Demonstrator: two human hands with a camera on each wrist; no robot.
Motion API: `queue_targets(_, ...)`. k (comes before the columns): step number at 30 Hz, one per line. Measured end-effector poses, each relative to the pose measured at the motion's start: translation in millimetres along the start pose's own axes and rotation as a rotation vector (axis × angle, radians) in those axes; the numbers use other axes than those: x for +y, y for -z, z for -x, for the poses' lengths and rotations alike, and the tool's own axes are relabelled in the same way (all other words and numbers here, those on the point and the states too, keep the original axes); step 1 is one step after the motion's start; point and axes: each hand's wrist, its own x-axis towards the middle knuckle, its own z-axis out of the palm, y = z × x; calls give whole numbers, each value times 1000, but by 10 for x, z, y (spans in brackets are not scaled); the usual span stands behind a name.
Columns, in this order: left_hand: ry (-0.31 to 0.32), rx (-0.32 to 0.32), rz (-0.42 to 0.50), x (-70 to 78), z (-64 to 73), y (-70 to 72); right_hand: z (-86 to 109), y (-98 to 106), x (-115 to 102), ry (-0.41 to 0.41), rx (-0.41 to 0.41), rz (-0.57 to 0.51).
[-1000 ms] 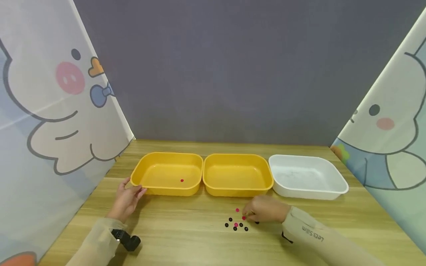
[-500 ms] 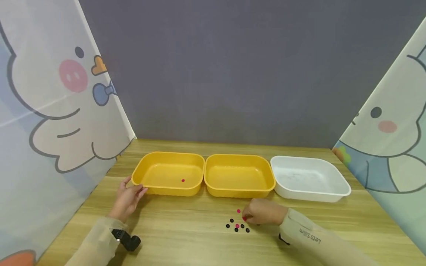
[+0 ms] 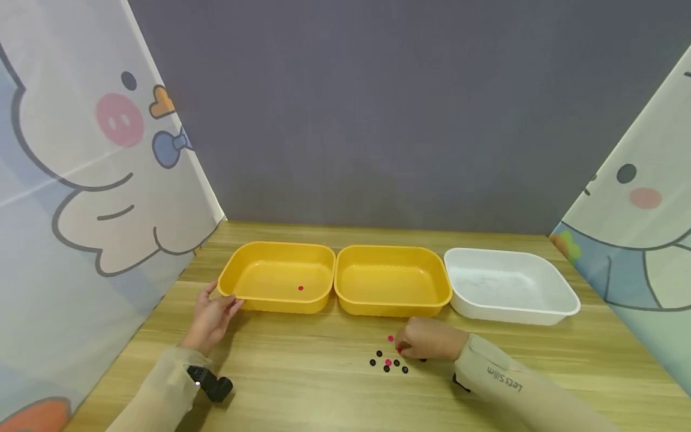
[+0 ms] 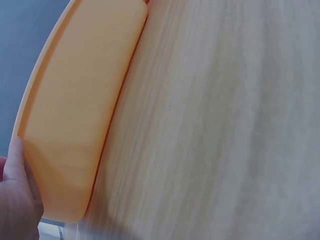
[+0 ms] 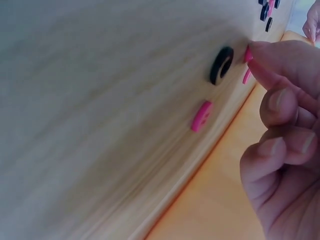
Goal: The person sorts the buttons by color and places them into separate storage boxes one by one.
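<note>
My left hand (image 3: pixel 212 321) grips the near left corner of the left yellow tray (image 3: pixel 286 306), thumb on its front rim. In the left wrist view the fingers (image 4: pixel 17 165) lie against the rim of that tray. Low over the table, my right hand (image 3: pixel 432 339) pinches a pink button (image 5: pixel 248 53) between thumb and forefinger, its other fingers curled. Close to it lie another pink button (image 3: pixel 390 339), a third pink button (image 3: pixel 388 362) and several black buttons (image 3: pixel 405 369). One black button (image 3: pixel 423 359) is partly hidden beneath the right hand. A small red button (image 3: pixel 300 288) lies inside the left yellow tray.
A second yellow tray (image 3: pixel 393 309) stands right beside the first, and a white tray (image 3: pixel 513 314) stands to its right. All three form a row on the wooden table (image 3: pixel 302 384). A grey panel (image 3: pixel 378 120) rises behind, with printed cloth (image 3: pixel 81 240) at both sides.
The head view has shifted slightly. My right fingertips have closed in on the pink button at almost the same spot. The left hand keeps its grip on the tray.
</note>
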Motion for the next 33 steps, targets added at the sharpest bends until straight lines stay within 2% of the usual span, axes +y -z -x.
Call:
queue_targets(12,-35,12,-32,-15,-12,5,-49,6,-3,-55,-24,-5)
queue_targets(16,-22,0,-6,0,-10,-5,-52,29,-10,-86,-34,0)
queue_targets(21,8,13,23,-1,4,-8,-56,17,-12,-70,-36,36)
queue_targets(33,-17,41,11,-13,-33,-39,-83,-2,5,-65,-49,92)
